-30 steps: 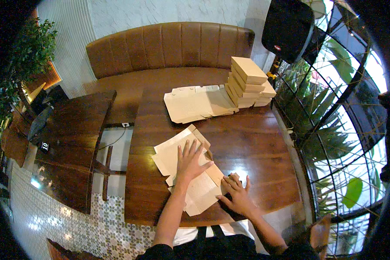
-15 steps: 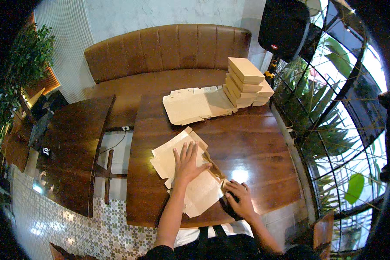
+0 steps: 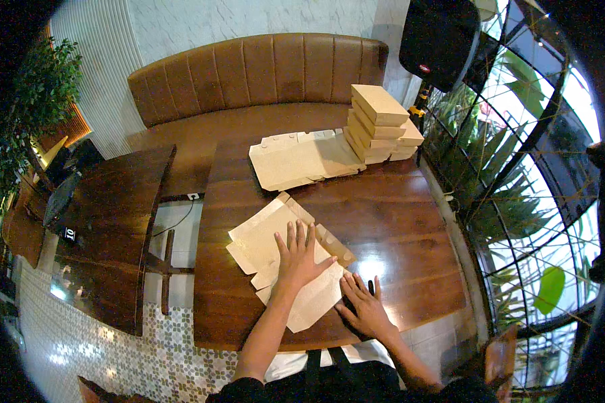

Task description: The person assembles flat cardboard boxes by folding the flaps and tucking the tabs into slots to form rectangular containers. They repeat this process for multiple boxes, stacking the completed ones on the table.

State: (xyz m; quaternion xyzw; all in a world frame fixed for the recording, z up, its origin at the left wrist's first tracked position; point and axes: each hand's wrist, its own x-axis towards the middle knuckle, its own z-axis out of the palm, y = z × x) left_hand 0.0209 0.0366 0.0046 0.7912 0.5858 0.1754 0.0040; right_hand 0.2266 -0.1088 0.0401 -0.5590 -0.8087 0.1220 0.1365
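Observation:
A partly unfolded kraft cardboard box blank [image 3: 255, 235] lies at an angle on the near half of the brown wooden table. My left hand [image 3: 296, 265] rests flat on its middle, fingers spread and pointing away from me. At the blank's right corner is my right hand [image 3: 366, 307], palm down with its fingers apart. Its fingertips touch or lie right beside the cardboard edge. Between the two hands, a side flap [image 3: 336, 245] with rounded tabs leans outward along the blank's right edge. Neither hand grips anything.
Further back lies a stack of flat box blanks [image 3: 286, 164]. Folded boxes [image 3: 376, 111] are piled beside it at the far right. A brown padded bench [image 3: 262, 74] stands behind the table, a second table [image 3: 114, 228] to the left, and a black-framed window [image 3: 517, 221] to the right.
The right-edge flap, upright before, now leans outward. My right hand's fingers have straightened and spread on the table side. My left hand stays pressed on the blank.

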